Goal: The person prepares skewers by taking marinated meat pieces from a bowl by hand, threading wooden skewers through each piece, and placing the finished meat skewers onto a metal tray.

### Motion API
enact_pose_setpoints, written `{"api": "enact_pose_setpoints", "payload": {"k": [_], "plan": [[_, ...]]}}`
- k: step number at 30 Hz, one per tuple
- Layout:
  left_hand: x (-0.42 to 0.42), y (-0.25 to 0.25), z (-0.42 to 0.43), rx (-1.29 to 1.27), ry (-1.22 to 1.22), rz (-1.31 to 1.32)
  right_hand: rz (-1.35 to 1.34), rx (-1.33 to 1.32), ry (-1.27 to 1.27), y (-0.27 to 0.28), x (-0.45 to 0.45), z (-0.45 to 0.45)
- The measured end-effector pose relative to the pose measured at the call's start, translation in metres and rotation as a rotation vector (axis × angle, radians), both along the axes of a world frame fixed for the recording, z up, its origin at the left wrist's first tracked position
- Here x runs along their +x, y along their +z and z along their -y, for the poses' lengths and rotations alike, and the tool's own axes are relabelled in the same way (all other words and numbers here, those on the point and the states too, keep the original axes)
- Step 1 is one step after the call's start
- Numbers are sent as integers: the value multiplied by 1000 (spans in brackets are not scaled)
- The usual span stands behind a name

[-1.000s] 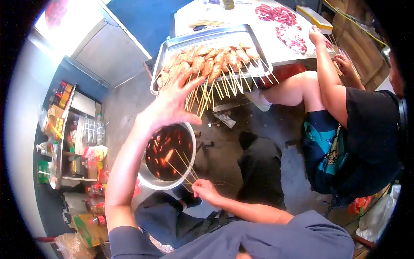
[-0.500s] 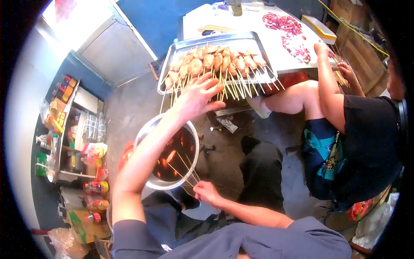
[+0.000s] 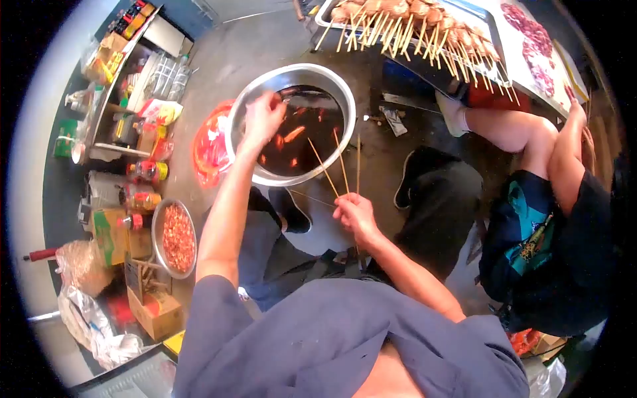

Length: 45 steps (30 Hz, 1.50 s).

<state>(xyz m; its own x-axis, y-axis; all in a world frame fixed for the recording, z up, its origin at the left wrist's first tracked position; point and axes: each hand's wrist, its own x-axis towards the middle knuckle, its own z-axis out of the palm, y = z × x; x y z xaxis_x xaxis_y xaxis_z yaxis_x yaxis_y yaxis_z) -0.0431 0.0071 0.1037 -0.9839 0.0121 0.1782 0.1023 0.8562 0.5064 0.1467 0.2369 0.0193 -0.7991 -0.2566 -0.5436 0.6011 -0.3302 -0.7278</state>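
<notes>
A large metal pot (image 3: 345, 86) of dark liquid stands on the floor before me, with reddish-brown pieces (image 3: 294, 134) floating in it. My left hand (image 3: 265, 118) is over the left side of the pot, its fingers drawn together near the liquid. Whatever they may hold is hidden. Just outside the front right rim, my right hand (image 3: 356, 213) is closed round three thin bamboo skewers (image 3: 344, 164), whose bare tips fan upward. Beyond the pot, a metal tray (image 3: 323, 14) carries skewered meat pieces (image 3: 418, 9), their sticks hanging over the near edge.
A bowl of chopped reddish food (image 3: 178, 237) sits on the left, near bottles (image 3: 147, 171) and a loaded shelf (image 3: 109, 99). A red plastic bag (image 3: 211, 142) lies against the pot. On the right a person (image 3: 551, 245) sits by a table with raw meat (image 3: 536, 53).
My left hand has come back from the skewer tray down to the pot, and its spread fingers have closed. The skewers in my right hand now point more upright. The view has tilted down.
</notes>
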Motion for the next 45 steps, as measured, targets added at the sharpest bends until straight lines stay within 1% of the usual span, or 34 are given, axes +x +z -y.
{"api": "enact_pose_setpoints", "payload": {"k": [1, 2, 3, 5, 7, 8, 9, 11, 12, 13, 15, 16, 17, 18, 19, 21, 22, 23, 25, 27, 28, 29, 31, 32, 33, 36, 40, 41, 43, 44, 45], "plan": [[7, -33, 16, 28, 37, 22, 13, 25, 24, 0, 9, -3], [19, -48, 22, -83, 72, 63, 27, 51, 50, -1, 19, -6], [22, -73, 32, -161, 71, 76, 32, 59, 58, -4, 29, -10], [34, -104, 38, -186, 7, 217, 71, 9, 75, -9, 49, -16], [43, -102, 24, -242, -105, 437, 78, 53, 101, -6, 58, -22], [46, -113, 24, -282, -177, 383, 78, 33, 89, -3, 58, -25], [54, -108, 16, -289, -168, 351, 79, 14, 77, 0, 58, -27], [48, -124, 19, -339, -208, 330, 83, 63, 57, 5, 57, -25], [47, -129, 18, -319, -207, 261, 63, 44, 45, 2, 57, -25], [44, -128, 15, -334, -181, 331, 42, 29, 36, 2, 56, -25], [43, -131, 15, -298, -205, 323, 31, 64, -17, 5, 52, -24], [41, -133, 14, -309, -205, 340, 9, 111, -35, 0, 51, -24], [40, -134, 13, -323, -205, 357, -11, 100, -66, -3, 51, -26], [41, -138, 14, -255, -210, 345, -11, 111, -85, -3, 50, -26], [41, -140, 16, -196, -191, 395, -13, 120, -103, -1, 49, -26], [37, -145, 21, -181, -217, 466, 23, 114, -116, -1, 50, -25], [34, -147, 23, -180, -230, 452, -10, 119, -132, -4, 49, -25], [32, -148, 27, -82, -227, 480, -48, 123, -149, -7, 49, -25], [27, -142, 29, 67, -171, 597, -40, 134, -152, -11, 46, -26], [33, -136, 26, 697, 5, 686, -70, 192, -157, -13, 45, -24], [39, -115, 20, 876, 46, 734, -56, 196, -139, -10, 43, -22], [38, -112, 20, 1014, 39, 735, -71, 201, -122, -8, 42, -21], [40, -96, 16, 1196, 98, 741, -96, 195, -100, -7, 41, -17], [42, -90, 16, 1287, 83, 719, -103, 188, -97, -6, 39, -15], [40, -89, 17, 1352, 55, 732, -104, 190, -80, -3, 39, -14], [40, -90, 14, 1440, 28, 659, -119, 198, -63, -3, 33, -10], [36, -101, 15, 1504, 14, 581, -157, 200, -63, -6, 24, -6], [35, -104, 14, 1503, 11, 579, -160, 201, -64, -7, 21, -4], [38, -102, 11, 1527, 53, 492, -145, 201, -42, -11, 18, -1], [39, -100, 13, 1457, 81, 539, -146, 200, -41, -13, 17, 0], [42, -98, 12, 1455, 81, 537, -142, 207, -37, -14, 17, 2]]}}
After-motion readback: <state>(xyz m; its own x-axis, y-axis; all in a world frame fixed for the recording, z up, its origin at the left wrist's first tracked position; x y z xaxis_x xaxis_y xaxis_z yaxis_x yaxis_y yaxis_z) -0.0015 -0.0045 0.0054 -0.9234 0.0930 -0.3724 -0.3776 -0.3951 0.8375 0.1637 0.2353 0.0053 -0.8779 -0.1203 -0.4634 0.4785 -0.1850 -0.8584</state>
